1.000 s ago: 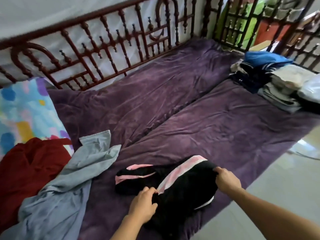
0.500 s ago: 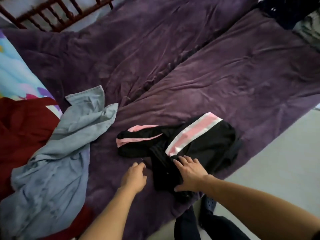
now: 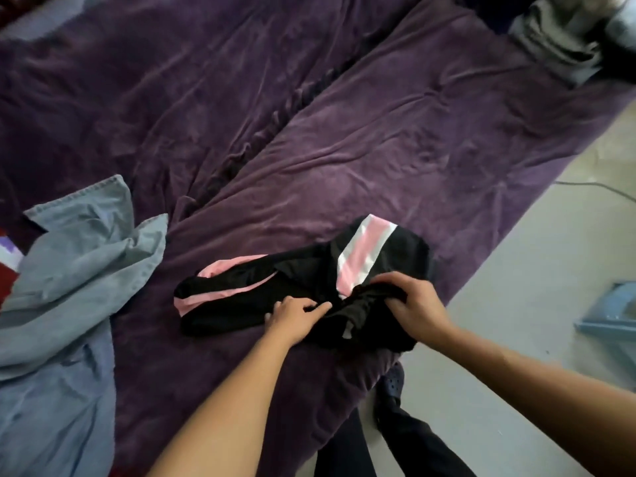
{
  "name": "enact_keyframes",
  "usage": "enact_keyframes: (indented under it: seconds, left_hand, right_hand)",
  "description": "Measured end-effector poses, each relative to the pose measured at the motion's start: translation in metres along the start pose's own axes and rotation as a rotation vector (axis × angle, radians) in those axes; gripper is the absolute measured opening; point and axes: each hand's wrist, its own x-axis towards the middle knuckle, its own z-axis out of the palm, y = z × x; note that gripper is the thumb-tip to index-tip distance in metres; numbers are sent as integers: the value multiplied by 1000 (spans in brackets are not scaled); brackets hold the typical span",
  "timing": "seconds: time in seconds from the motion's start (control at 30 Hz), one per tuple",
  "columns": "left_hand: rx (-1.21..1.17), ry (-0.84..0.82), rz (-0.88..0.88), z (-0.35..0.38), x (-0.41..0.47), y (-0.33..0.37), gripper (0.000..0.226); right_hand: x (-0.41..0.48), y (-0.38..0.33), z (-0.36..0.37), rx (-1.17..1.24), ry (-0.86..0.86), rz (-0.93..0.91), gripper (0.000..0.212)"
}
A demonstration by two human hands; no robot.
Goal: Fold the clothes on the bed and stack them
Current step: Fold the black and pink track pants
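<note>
Looked down on purple bedspread [image 3: 344,149], wrinkled, with a puckered ridge running diagonally across the middle. Found black garment [image 3: 303,273] with pink and white stripes lying bunched on the bedspread near the bed's near edge, on the floor side, not yet folded flat. Caught right hand [image 3: 413,304] clenched on a gathered fold at the garment's right end, with fingers curled over the black fabric. Caught left hand [image 3: 296,316] resting on the garment's middle, just beside the right hand, with index finger stretched along a crease. Couldn't tell whether pinching the fabric or only pressing it. Noted one striped, narrow part of the garment trailing off to the left, flat on the bedspread. Logged blue-grey denim garment [image 3: 79,270] spread loose at the left, well apart from the black one, hem uppermost. Glimpsed red cloth [image 3: 7,266] at the left edge, partly under the denim. Noted folded stack [image 3: 557,46] at the far right corner of the bed, blurred, mostly grey. Saw pale floor [image 3: 533,287] to the right of the bed, with a thin cable [image 3: 592,185] and a blue-grey flat object [image 3: 612,311] on it. Spotted dark shoe [image 3: 392,380] below the bed's edge.
</note>
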Motion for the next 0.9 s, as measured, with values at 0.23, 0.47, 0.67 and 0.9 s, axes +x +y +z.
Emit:
enact_keyframes:
  seconds: [0.23,0.47,0.67,0.9]
  left_hand:
    - [-567,-240,71,10,-48,101,57]
    - [-693,-219,250,0,-78,213,63]
    - [-300,259,406,-4,-73,281,19]
    - [40,653,451,-171,-138,332,45]
  right_hand:
    - [23,18,-122,281,337,252,36]
    - [20,32,-225,620,298,274,26]
    - [6,62,-300,603,40,206,27]
    - [28,67,-376,308,101,179,34]
